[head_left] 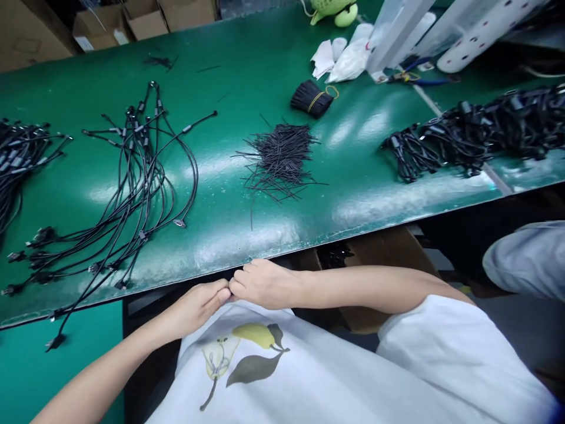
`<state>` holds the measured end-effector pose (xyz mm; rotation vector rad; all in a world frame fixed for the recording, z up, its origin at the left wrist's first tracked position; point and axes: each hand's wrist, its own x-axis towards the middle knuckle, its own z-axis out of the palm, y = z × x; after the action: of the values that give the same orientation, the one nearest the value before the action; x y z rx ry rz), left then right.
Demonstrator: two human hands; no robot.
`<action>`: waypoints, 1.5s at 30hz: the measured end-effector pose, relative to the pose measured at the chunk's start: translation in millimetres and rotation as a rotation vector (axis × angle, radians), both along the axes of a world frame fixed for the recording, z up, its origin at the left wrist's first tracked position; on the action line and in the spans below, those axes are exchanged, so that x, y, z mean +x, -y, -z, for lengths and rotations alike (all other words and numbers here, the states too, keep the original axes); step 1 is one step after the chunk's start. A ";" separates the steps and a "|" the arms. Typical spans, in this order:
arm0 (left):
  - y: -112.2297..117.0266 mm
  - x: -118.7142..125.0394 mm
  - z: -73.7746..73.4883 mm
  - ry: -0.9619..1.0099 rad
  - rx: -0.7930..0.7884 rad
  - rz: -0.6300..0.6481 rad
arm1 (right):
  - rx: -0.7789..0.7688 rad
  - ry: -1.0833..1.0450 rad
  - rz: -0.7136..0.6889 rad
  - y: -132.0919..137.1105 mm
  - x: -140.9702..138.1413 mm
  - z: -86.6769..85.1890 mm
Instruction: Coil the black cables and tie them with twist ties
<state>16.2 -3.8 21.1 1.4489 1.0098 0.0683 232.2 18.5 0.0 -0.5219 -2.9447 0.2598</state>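
My left hand [203,303] and my right hand [260,284] meet close to my body, just below the table's front edge. Both are closed, their fingers pressed together where they touch; whatever they hold is hidden between them. Beyond them on the table lies a loose pile of thin black ties [286,156]. To its left, black cables with plugs [141,171] are spread out, some plug ends hanging over the front edge. A bundle of black ties [311,99] bound with a yellow band rests behind the loose pile.
On the right lies a row of coiled black cables [472,132]; another cable heap [17,159] sits at the far left. Pliers [419,76] and white wrappers [348,59] are at the back. Below the green table [247,53] stands a cardboard box [388,259]. Someone's clothed limb [529,259] shows at right.
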 end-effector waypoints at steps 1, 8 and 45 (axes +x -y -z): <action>-1.9 2.2 1.2 0.061 -0.100 -0.029 | 0.037 -0.027 -0.001 -1.2 0.9 -0.3; -11.2 17.1 22.8 0.136 -0.271 -0.274 | -0.019 -0.165 -0.004 -29.3 17.4 17.7; -24.3 16.4 38.1 0.120 0.194 -0.516 | 0.438 -0.129 -0.143 -41.4 -23.4 -10.9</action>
<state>32.6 20.5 -17.0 1.3048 1.2819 0.6346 208.8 59.9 10.9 -0.2242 -2.7891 -0.3208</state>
